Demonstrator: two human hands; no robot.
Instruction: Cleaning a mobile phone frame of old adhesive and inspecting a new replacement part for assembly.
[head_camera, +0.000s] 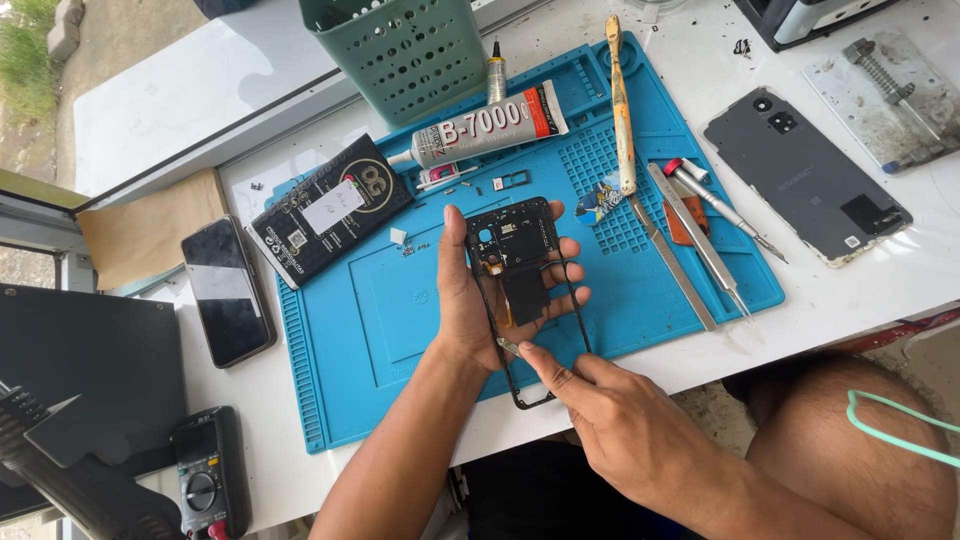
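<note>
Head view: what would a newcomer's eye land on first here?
First, the left hand at centre, holding a black phone frame above the blue work mat, while the right hand pinches a small bit at the frame's lower edge. Next, the glue tube lying at the mat's top, and the grey phone back cover on the white table to the right.

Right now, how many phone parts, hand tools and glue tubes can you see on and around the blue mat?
Phone parts: 3 (black frame in left hand, grey back cover, black phone)
Hand tools: 3 (tweezers, screwdriver, spudger)
Glue tubes: 1 (tube)
Total: 7
</note>
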